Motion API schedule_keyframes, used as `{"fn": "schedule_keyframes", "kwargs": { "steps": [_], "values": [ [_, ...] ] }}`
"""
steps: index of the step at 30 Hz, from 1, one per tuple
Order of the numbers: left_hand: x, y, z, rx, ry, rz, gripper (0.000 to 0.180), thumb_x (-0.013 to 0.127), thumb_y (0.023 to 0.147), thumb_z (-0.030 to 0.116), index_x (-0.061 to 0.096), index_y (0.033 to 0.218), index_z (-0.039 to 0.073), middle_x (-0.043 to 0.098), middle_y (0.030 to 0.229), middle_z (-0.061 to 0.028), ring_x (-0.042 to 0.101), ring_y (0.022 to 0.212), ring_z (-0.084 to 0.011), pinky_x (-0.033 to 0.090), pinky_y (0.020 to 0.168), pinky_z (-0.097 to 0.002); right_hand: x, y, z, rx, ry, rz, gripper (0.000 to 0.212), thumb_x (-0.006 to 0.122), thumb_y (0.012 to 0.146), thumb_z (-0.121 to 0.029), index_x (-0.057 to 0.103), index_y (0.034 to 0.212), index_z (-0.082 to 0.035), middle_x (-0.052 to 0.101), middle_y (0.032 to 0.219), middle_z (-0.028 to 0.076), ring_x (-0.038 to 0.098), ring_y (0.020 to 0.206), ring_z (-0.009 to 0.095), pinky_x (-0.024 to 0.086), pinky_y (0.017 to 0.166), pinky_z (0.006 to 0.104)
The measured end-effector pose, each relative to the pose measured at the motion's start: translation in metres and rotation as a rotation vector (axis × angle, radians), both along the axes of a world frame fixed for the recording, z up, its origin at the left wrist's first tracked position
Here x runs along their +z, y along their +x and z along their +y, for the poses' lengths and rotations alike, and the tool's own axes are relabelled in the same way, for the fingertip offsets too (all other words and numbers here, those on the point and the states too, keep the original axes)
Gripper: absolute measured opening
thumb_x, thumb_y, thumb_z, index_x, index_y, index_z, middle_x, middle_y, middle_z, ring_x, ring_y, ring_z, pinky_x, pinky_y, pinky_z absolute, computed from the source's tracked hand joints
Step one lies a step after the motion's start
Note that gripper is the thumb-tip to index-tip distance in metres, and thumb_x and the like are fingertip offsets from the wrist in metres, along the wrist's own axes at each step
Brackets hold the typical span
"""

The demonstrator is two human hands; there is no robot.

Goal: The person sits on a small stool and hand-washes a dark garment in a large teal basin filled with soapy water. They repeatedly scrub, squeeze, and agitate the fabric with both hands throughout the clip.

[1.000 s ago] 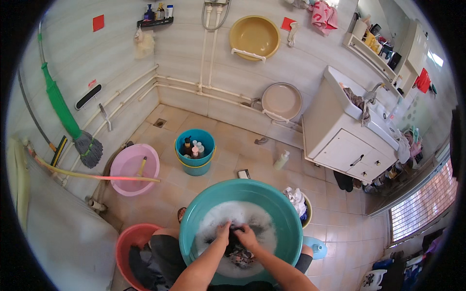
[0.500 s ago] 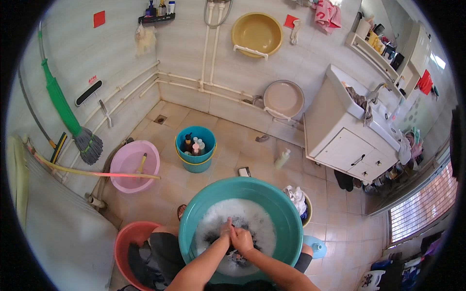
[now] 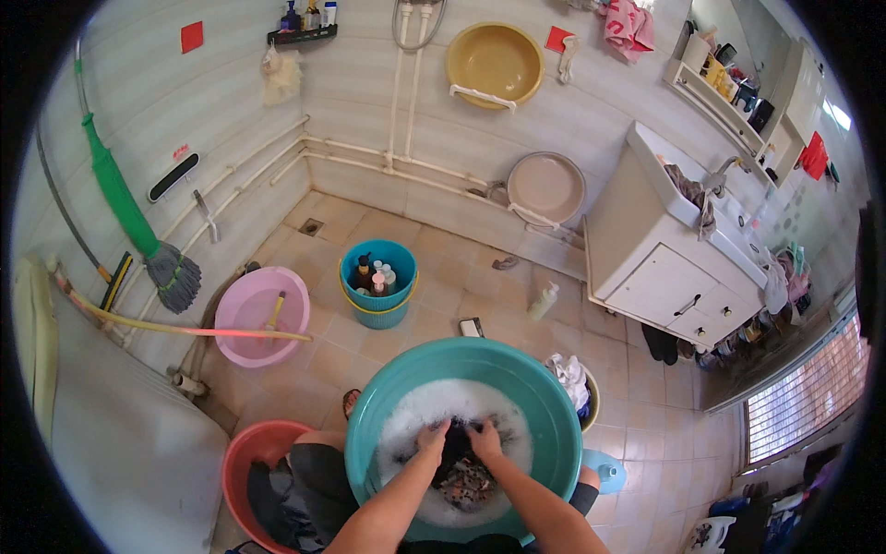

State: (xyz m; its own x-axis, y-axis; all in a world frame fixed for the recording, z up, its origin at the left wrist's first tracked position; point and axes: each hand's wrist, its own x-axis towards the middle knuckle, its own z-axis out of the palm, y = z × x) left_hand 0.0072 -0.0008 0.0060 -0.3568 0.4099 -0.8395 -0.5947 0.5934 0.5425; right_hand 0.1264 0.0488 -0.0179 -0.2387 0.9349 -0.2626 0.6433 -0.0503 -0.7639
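A large teal basin point(image 3: 369, 397) full of foamy water stands between my knees. In it lies a wet dark garment point(image 3: 467, 485) with a patterned patch in brown and grey nearest me. My left hand point(image 3: 432, 441) grips the garment's far left part, its fingers partly sunk in the dark cloth. A short gap away, my right hand point(image 3: 483, 441) holds the far right part. The cloth is spread between both hands and hangs toward me into the suds. White foam point(image 3: 406, 406) surrounds it, and its lower folds are hidden under water.
A red basin point(image 3: 236, 462) of dark clothes sits at my left; a tub of white laundry point(image 3: 569, 374) and a light-blue jug point(image 3: 606, 471) at my right. Ahead are a blue bucket of bottles point(image 3: 378, 319), a pink basin point(image 3: 245, 351), a bottle point(image 3: 544, 301) and a small box point(image 3: 472, 327).
My hands were pressed together over the suds; now they are apart. The dark garment has come up out of the foam and is spread between them, its patterned patch showing.
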Motion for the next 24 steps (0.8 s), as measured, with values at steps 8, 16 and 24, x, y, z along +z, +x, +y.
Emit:
{"fn": "schedule_keyframes", "kwargs": {
  "steps": [8, 16, 24],
  "values": [
    [0.001, 0.007, 0.001, 0.134, 0.202, -0.381, 0.05, 0.05, 0.081, 0.042, 0.051, 0.11, 0.0, 0.048, 0.115, -0.0159, 0.043, 0.107, -0.0281, 0.034, 0.086, -0.0391, 0.074, -0.036, -0.048, 0.179, 0.273, -0.062, 0.03, 0.057, 0.077, -0.028, 0.059, 0.067, 0.0, 0.056, 0.067, 0.023, 0.057, 0.064, 0.039, 0.046, 0.058, 0.0399],
    [-0.052, 0.006, 0.008, -0.056, 0.09, -0.089, 0.051, 0.048, 0.082, 0.045, 0.054, 0.104, 0.0, 0.058, 0.091, -0.0132, 0.052, 0.078, -0.0247, 0.041, 0.068, -0.0385, 0.086, -0.041, -0.052, 0.284, 0.326, -0.091, 0.033, 0.05, 0.081, -0.032, 0.061, 0.07, -0.004, 0.055, 0.063, 0.022, 0.054, 0.06, 0.039, 0.044, 0.057, 0.0444],
    [0.013, 0.005, -0.001, -0.011, 0.16, 0.307, 0.037, 0.062, 0.075, 0.034, 0.055, 0.082, -0.002, 0.057, 0.09, -0.0133, 0.053, 0.083, -0.025, 0.042, 0.071, -0.0375, 0.025, 0.002, -0.001, 0.101, 0.121, -0.304, 0.025, 0.059, 0.076, -0.026, 0.053, 0.088, -0.006, 0.053, 0.091, 0.015, 0.052, 0.082, 0.034, 0.041, 0.073, 0.041]
  ]
}}
